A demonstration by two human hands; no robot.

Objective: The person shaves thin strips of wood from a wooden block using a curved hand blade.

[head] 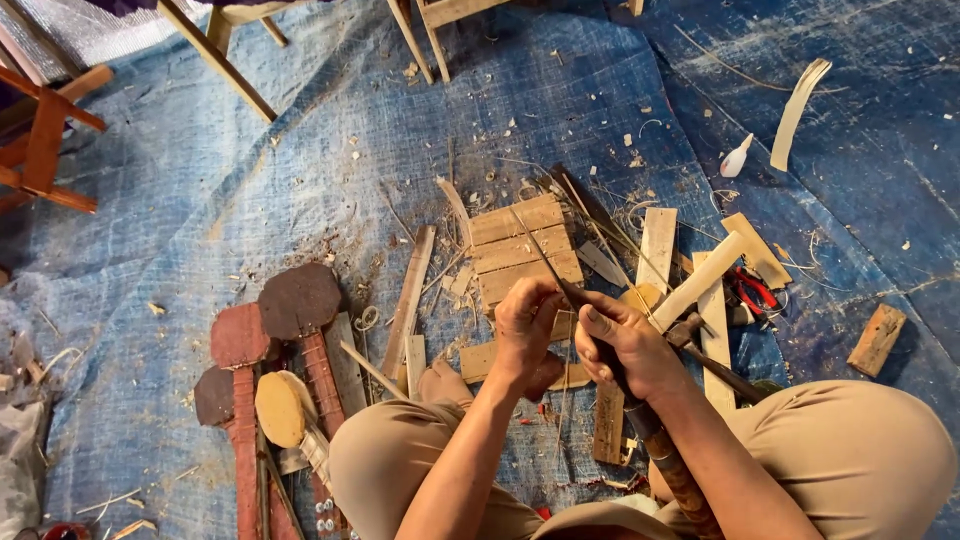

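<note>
At the far left, reddish-brown, paddle-shaped wooden pieces with long necks [262, 345] are lying on the blue woven tarpaulin [200, 180], a pale round wooden disc [282, 408] resting among them. The left hand [527, 330] is pinching a thin, pale bamboo sliver [530, 240] that is pointing up over a small slatted wooden board [522, 250]. The right hand [632, 350] is closing around a long dark-bladed knife with a wrapped handle [655, 440], the blade seemingly touching the sliver. Red-handled pliers [752, 290] are lying further right.
</note>
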